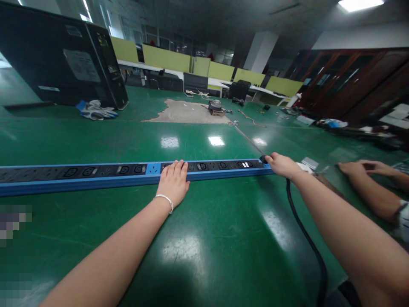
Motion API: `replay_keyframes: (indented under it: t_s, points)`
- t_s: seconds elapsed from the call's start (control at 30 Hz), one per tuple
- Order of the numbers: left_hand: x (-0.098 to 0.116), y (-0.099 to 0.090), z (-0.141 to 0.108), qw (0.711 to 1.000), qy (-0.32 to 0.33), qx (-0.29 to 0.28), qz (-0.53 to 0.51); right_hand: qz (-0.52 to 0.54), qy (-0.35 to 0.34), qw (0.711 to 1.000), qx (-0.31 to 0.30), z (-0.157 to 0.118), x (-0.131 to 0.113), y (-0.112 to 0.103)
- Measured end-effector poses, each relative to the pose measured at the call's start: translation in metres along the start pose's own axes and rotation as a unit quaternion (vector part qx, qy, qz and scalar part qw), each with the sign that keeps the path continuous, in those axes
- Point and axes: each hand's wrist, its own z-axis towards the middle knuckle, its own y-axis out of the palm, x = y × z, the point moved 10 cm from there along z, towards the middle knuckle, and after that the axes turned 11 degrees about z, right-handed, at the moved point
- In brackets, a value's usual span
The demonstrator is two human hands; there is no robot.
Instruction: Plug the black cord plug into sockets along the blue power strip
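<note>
A long blue power strip (pixel 137 181) with black socket panels lies across the green tabletop, running out of view on the left. My left hand (pixel 174 181) rests on it near the middle, fingers stretched out flat over the sockets beside a light-blue outlet. At the strip's right end, my right hand (pixel 283 164) is closed around the black power cord (pixel 297 213). A dark end piece pokes out past the fingers against the strip; the grip hides most of it. From under this hand the cord curves down toward the table's near edge.
A black computer case (pixel 64 64) stands at the back left with work gloves (pixel 96 111) beside it. Farther back, a metal device (pixel 215 107) sits on a bare greyish patch. Another person's hands (pixel 361 168) are at the right, near small loose parts.
</note>
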Motion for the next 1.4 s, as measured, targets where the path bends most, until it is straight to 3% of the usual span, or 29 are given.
replay_keyframes:
  t_s: [0.13, 0.63, 0.83, 1.4]
  points:
    - [-0.001, 0.001, 0.000, 1.000, -0.003, -0.005, -0.005, 0.002, 0.013, 1.000, -0.013, 0.003, -0.004, 0.011]
    - [0.000, -0.002, 0.000, 1.000, -0.001, -0.004, -0.008, -0.005, 0.049, 0.999, -0.018, 0.012, 0.000, 0.020]
    - [0.000, -0.002, 0.001, 1.000, -0.001, -0.006, -0.008, -0.028, 0.029, 0.998, -0.045, 0.012, -0.004, 0.032]
    - [-0.001, -0.001, 0.000, 1.000, -0.003, -0.005, -0.012, -0.011, 0.040, 0.999, -0.023, 0.003, -0.009, 0.030]
